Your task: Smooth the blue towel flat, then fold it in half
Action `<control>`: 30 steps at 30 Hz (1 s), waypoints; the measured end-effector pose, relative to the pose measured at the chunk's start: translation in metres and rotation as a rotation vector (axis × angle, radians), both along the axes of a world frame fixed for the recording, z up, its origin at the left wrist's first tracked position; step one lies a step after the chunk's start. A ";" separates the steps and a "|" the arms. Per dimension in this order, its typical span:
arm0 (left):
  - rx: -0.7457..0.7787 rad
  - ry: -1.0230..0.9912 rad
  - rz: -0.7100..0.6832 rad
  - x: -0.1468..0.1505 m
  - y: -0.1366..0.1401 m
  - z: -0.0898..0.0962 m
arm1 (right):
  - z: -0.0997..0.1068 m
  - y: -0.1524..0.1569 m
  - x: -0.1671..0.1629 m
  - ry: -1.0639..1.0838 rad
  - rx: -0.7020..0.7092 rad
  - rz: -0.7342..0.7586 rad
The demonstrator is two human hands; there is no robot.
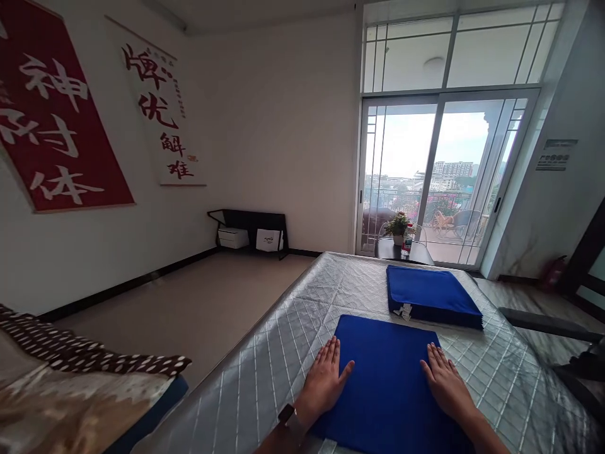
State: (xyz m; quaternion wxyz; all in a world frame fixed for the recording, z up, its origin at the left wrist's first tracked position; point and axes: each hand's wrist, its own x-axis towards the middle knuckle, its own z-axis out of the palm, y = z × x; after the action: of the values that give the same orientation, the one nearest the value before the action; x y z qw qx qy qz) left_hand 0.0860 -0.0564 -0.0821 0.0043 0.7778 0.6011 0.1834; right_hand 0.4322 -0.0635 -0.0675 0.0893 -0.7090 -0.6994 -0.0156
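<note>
A flat blue fabric piece [385, 378], roughly square, lies on the silver quilted table cover [265, 372] in front of me. Along its left edge rests my left hand [326, 377], palm down with the fingers stretched out and the thumb spread; a watch is on that wrist. My right hand [443, 381] lies flat on the right edge in the same way. Neither hand grips anything. Just beyond is a neat stack of blue fabric pieces [430, 293], with white tags showing at its near left corner.
Behind the table's far end, a small black table [416, 253] bears a potted plant [398, 228] and a bottle [407, 239]. Patterned cloths [70, 372] lie at lower left. A dark chair [548, 320] stands at right. A black low rack [250, 221] is against the wall.
</note>
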 end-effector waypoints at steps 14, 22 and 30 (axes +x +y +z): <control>-0.065 0.071 0.015 -0.007 0.007 0.005 | -0.001 -0.007 -0.007 -0.074 -0.021 -0.046; -0.069 0.134 -0.086 0.084 0.007 0.047 | 0.010 -0.012 -0.012 -0.065 -0.060 -0.059; -0.091 0.050 -0.492 0.206 -0.008 0.055 | 0.012 -0.018 -0.009 -0.065 -0.062 -0.009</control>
State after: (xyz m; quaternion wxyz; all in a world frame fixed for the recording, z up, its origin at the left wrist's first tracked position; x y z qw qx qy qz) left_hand 0.2925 -0.0646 -0.0268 0.0690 0.9039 0.4014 0.1303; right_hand 0.4231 -0.0811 -0.0557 0.0442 -0.7138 -0.6988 -0.0172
